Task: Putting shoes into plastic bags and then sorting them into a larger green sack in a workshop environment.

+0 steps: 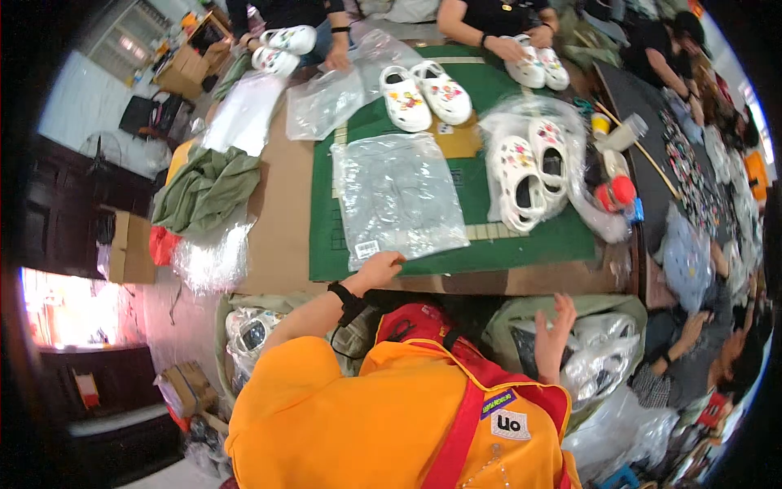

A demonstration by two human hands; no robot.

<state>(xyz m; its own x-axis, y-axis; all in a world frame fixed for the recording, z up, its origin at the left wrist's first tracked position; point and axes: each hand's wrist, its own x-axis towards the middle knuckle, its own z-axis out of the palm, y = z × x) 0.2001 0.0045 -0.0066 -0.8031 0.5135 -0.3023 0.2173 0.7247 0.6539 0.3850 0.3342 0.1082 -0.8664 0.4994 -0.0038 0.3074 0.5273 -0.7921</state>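
A flat clear plastic bag (403,191) with a small label in its near left corner lies on the green cutting mat (322,236). My left hand (376,272) is at the bag's near edge, its fingers closed on the plastic. To the right, my right hand (555,338) is raised off the table's front edge with fingers apart and nothing in it. White clogs (521,175) with colourful charms lie on clear plastic at the right of the mat. Behind the bag stands another pair of white clogs (425,96) with charms.
Across the table, one person holds white clogs (285,50); another handles a pair (533,65) at the far right. A red-capped jar (617,193) and yellow cup (600,124) stand right. Green cloth (208,189) hangs left. A sack of wrapped shoes (601,350) sits below the edge.
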